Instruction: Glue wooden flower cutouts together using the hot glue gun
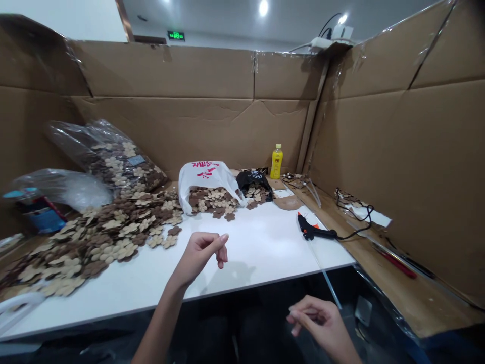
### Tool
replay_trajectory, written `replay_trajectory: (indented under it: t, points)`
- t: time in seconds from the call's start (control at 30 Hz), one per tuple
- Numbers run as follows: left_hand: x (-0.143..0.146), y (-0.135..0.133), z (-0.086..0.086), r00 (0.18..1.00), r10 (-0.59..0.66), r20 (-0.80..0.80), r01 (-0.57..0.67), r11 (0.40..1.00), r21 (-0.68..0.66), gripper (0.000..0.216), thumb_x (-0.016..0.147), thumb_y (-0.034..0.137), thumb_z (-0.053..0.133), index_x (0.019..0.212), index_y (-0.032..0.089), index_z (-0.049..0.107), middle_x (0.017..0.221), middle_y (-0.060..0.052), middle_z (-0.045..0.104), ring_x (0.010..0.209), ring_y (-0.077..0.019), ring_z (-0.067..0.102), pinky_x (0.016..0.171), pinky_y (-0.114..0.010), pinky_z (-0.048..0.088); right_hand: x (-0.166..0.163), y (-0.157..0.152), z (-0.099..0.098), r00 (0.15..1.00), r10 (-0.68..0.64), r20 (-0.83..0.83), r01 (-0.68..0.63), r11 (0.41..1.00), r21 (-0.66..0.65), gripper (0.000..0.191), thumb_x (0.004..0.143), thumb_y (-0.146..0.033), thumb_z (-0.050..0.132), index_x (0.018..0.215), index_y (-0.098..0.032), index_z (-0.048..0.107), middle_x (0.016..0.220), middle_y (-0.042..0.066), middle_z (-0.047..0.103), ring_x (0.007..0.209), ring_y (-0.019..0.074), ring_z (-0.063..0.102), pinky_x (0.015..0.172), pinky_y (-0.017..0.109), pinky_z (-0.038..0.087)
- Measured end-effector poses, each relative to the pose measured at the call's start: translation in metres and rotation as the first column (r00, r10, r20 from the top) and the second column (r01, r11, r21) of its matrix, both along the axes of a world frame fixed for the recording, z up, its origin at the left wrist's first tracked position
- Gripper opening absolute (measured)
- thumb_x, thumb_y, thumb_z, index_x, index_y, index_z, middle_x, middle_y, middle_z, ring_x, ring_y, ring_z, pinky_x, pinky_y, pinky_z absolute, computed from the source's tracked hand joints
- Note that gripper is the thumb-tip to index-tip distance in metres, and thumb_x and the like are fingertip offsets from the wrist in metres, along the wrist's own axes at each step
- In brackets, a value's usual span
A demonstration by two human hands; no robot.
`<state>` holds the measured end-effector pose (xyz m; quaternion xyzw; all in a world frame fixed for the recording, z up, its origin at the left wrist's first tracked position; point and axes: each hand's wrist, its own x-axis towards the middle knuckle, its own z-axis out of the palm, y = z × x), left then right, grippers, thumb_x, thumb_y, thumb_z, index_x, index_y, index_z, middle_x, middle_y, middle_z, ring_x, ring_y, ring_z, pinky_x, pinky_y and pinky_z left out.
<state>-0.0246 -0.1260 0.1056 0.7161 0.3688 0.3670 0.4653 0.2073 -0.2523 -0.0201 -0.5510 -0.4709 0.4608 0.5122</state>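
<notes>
My left hand (pixel 206 250) hovers above the front part of the white board (pixel 261 247), its fingers curled in and the thumb lying along the top; nothing shows in it. Lower down, past the board's front edge, my right hand (pixel 316 321) is loosely closed, thumb close to the index finger, and I see nothing held there. A black hot glue gun (pixel 316 230) with an orange tip lies on the board's right side, a clear glue stick (pixel 329 285) reaching from it over the edge. Brown and beige flower-shaped pieces (pixel 109 237) are heaped at the left.
A white plastic bag (pixel 206 174) and a black bag (pixel 253 178) spill more flower pieces at the back. Beside them stands a yellow bottle (pixel 276 163). A large clear bag (pixel 117 156) of flowers leans at back left. Cardboard walls (pixel 182 121) enclose the table.
</notes>
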Motion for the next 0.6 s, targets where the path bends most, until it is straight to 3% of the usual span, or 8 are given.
replay_trajectory:
  t: [0.1,0.23,0.3,0.37,0.4,0.43,0.5,0.6]
  points:
    - [0.004,0.017,0.001,0.997,-0.024,-0.067,0.026,0.999,0.025,0.042,0.081,0.039,0.049,0.049,0.014,0.058,0.047,-0.002,0.055,0.046,-0.0095,0.051,0.052,-0.021,0.041,0.002,0.001,-0.004,0.992,-0.024,0.124,0.025,1.0,-0.002,0.039,0.075,-0.048,0.056,0.053,-0.015,0.055,0.042,0.001,0.055,0.036,0.0106,0.05,0.04,0.021,0.038]
    - [0.009,0.047,-0.003,0.982,-0.028,-0.187,0.045,0.995,0.084,0.042,0.081,0.042,0.048,0.052,0.013,0.058,0.049,-0.002,0.056,0.047,-0.01,0.052,0.051,-0.02,0.04,0.007,0.007,-0.002,0.922,-0.06,0.381,0.033,0.996,0.078,0.051,0.085,-0.046,0.04,0.044,-0.016,0.048,0.035,-0.002,0.041,0.035,0.0075,0.04,0.041,0.019,0.032]
    - [0.013,0.064,-0.008,0.962,-0.009,-0.274,0.046,0.991,0.129,0.044,0.081,0.045,0.046,0.052,0.013,0.058,0.048,-0.002,0.055,0.047,-0.0108,0.052,0.049,-0.02,0.038,0.011,0.011,-0.001,0.867,-0.052,0.495,-0.008,0.993,0.117,0.041,0.084,-0.041,0.044,0.055,-0.016,0.058,0.043,-0.001,0.048,0.041,0.0085,0.045,0.045,0.019,0.035]
    - [0.018,0.08,-0.015,0.924,0.043,-0.379,0.044,0.975,0.217,0.047,0.081,0.047,0.042,0.054,0.013,0.059,0.048,-0.002,0.056,0.047,-0.0124,0.054,0.048,-0.02,0.038,0.015,0.014,0.001,0.831,-0.019,0.556,-0.069,0.988,0.136,0.022,0.081,-0.033,0.049,0.083,-0.018,0.065,0.06,0.0,0.06,0.049,0.0097,0.051,0.05,0.018,0.038]
    - [0.022,0.087,-0.02,0.897,0.084,-0.434,0.044,0.96,0.278,0.047,0.081,0.048,0.041,0.056,0.014,0.061,0.051,-0.003,0.059,0.05,-0.0139,0.055,0.05,-0.021,0.039,0.017,0.015,0.003,0.817,0.0,0.577,-0.101,0.985,0.142,0.023,0.079,-0.03,0.05,0.094,-0.02,0.064,0.067,0.001,0.063,0.053,0.0104,0.053,0.052,0.018,0.04]
    - [0.026,0.093,-0.026,0.867,0.128,-0.482,0.049,0.939,0.339,0.046,0.082,0.049,0.039,0.062,0.014,0.063,0.059,-0.005,0.063,0.056,-0.0161,0.058,0.053,-0.023,0.041,0.019,0.016,0.004,0.799,0.023,0.601,-0.134,0.981,0.141,0.024,0.079,-0.027,0.049,0.097,-0.021,0.063,0.071,0.001,0.064,0.055,0.011,0.055,0.054,0.018,0.041]
    - [0.036,0.105,-0.04,0.81,0.194,-0.553,0.088,0.893,0.441,0.044,0.083,0.049,0.036,0.085,0.016,0.065,0.088,-0.009,0.068,0.081,-0.022,0.062,0.069,-0.029,0.045,0.022,0.017,0.01,0.754,0.075,0.652,-0.2,0.972,0.12,0.02,0.08,-0.025,0.045,0.083,-0.022,0.065,0.066,0.0,0.064,0.054,0.0113,0.057,0.052,0.017,0.04]
    - [0.056,0.121,-0.065,0.728,0.237,-0.644,0.166,0.85,0.5,0.055,0.084,0.05,0.033,0.12,0.012,0.05,0.126,-0.015,0.051,0.114,-0.0277,0.047,0.093,-0.038,0.037,0.026,0.02,0.021,0.715,0.119,0.689,-0.254,0.962,0.097,0.029,0.084,-0.025,0.039,0.066,-0.021,0.062,0.056,-0.001,0.061,0.049,0.0103,0.055,0.047,0.016,0.037]
